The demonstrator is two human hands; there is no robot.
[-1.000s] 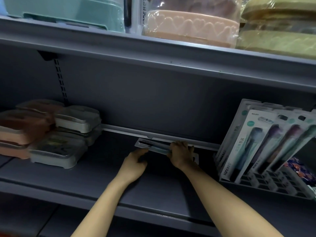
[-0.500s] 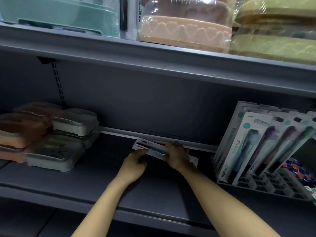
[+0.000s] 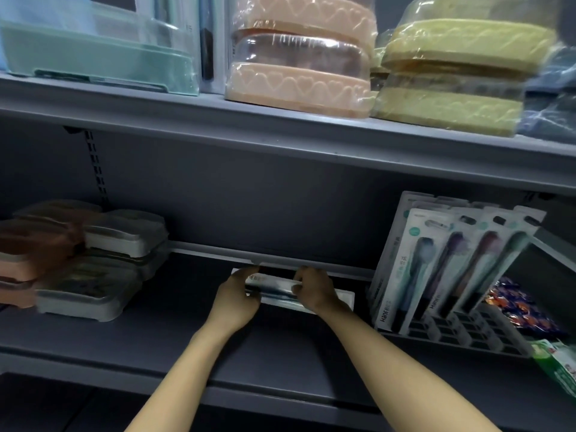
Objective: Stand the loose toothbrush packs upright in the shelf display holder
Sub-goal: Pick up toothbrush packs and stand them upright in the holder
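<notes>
A loose toothbrush pack [image 3: 276, 283], white with a dark brush inside, is at the back of the grey shelf, lying lengthwise. My left hand [image 3: 238, 296] grips its left end and my right hand [image 3: 318, 289] grips its middle; its right end [image 3: 344, 299] shows past my right wrist. More packs may lie under it; I cannot tell. To the right, a slotted display holder [image 3: 452, 333] carries several toothbrush packs [image 3: 436, 260] standing upright and leaning left.
Stacked lidded containers [image 3: 93, 263] in pink and grey sit at the left of the shelf. Bright snack packets [image 3: 523, 307] and a green box [image 3: 558, 366] lie right of the holder. The upper shelf [image 3: 280, 132] hangs overhead with wrapped round boxes.
Both hands have closed on the loose pack and raised its front edge off the shelf. The camera has tilted up slightly.
</notes>
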